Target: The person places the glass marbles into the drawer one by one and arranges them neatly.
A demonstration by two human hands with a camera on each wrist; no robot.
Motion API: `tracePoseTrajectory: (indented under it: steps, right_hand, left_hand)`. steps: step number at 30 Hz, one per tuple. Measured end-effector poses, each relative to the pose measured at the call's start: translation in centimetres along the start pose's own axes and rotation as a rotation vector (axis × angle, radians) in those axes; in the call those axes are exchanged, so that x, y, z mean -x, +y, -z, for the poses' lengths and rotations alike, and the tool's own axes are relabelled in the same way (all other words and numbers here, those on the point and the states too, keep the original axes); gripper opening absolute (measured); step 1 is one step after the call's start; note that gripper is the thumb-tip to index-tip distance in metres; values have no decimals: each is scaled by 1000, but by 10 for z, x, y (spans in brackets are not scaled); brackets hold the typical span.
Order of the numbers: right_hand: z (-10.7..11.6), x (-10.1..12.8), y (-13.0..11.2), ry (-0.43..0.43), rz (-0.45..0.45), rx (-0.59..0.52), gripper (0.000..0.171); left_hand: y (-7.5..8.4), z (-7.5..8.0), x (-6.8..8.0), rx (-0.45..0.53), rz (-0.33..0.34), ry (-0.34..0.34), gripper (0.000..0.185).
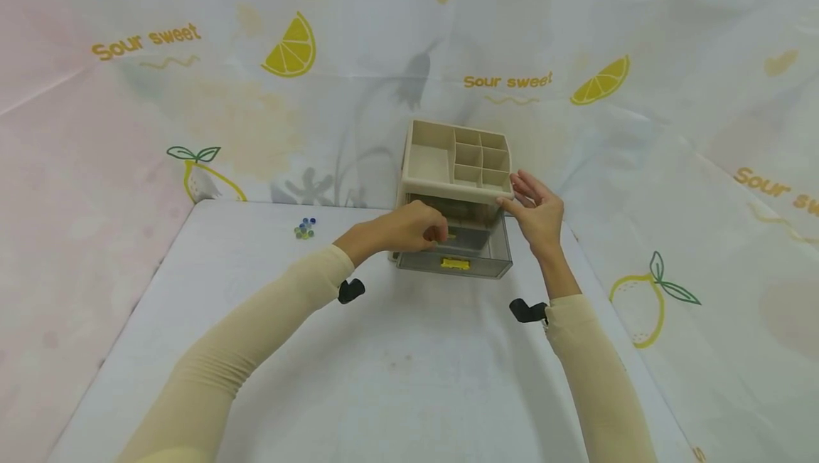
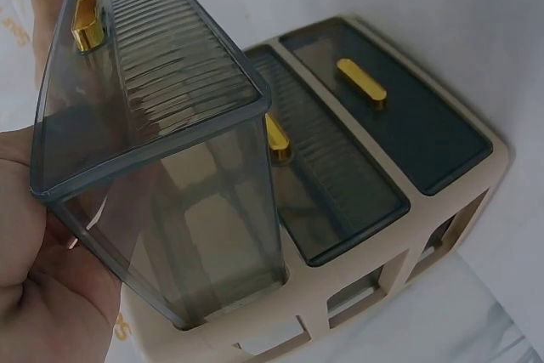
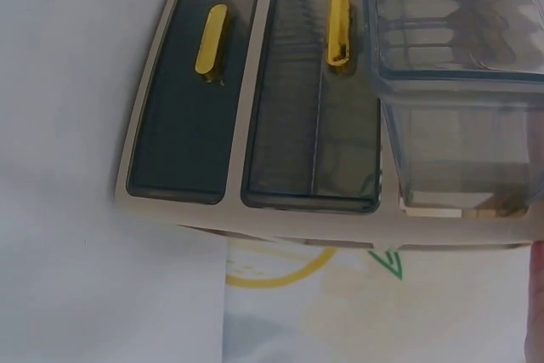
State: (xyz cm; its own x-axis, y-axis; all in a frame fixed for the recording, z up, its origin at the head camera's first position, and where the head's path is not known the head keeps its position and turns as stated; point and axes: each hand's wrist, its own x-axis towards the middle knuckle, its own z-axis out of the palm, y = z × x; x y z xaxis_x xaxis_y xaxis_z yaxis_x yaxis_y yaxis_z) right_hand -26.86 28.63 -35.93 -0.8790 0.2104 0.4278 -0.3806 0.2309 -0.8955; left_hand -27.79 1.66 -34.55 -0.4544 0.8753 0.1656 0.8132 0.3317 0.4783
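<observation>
Beige organizer up on the counter, its top tray split into compartments, smoky top drawer pulled out! Right hand grips the organizer's corner; left hand curls over the drawer, its grip's contents unclear. Blue-green beads cluster left.

This looks like a staged tabletop spot — home or studio, I cannot tell — where a plain white table is walled in at the back and both sides by pale printed cloth, with lemon slices, outlined lemons and "Sour sweet" lettering, hiding the room beyond.
</observation>
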Motion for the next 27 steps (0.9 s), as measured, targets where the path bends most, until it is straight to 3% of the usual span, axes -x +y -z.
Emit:
tracePoseTrajectory:
  steps: [8,12,20,27]
  right_hand:
    - [3,-3,3,5,-45,-13,65]
    - [2,-1,1,4,-37,3,63]
    - [0,1,-11,-7,-40,-9,62]
    - [0,0,-1,6,-49,-22,61]
  left_hand:
    - [0,-1,-8,-19,28,-68,13]
    - [1,-1,-10,-28,67,-119,14]
    - [2,3,-15,-49,80,-180,18]
    - [4,5,-15,-81,112,-233,22]
